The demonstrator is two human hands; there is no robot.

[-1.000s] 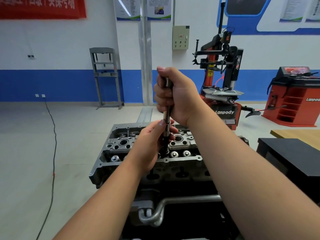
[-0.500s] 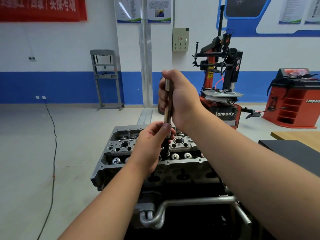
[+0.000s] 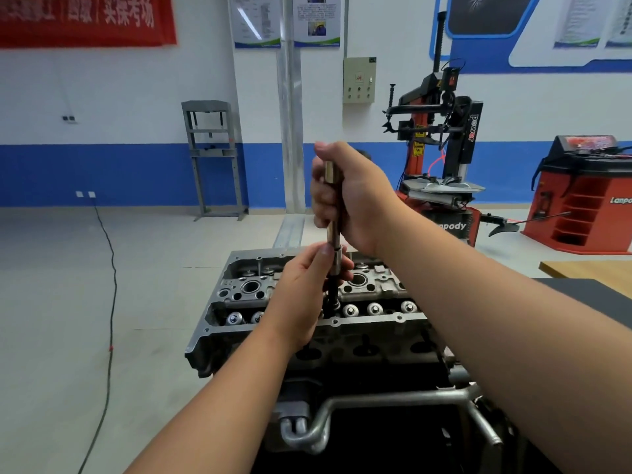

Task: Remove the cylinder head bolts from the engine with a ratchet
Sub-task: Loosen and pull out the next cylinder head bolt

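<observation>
Both hands were on one upright tool over the head (image 3: 307, 323), and the bolt (image 3: 333, 304) sat right at the middle of the picture: its dark shank stood up out of a hole near the centre of the casting, between the spark plug wells and the front row of round valve tops. Above it rose the extension (image 3: 337, 258), a bright steel shaft standing close to vertical. Left hand (image 3: 304, 295) pinched that shaft low down, thumb and fingertips curled round it just above the bolt. Right hand (image 3: 349, 196) was clamped in a fist round the upper shaft, thumb on top; whether a ratchet handle sat inside that fist could not be told. By the look of it, the bolt was already broken loose and was being spun or drawn out by hand. Next would come a straight, steady lift to clear the hole, keeping bolt and socket together so nothing dropped back into the casting. Behind stood a tyre changer (image 3: 441, 159) and a grey press frame (image 3: 212, 155).
</observation>
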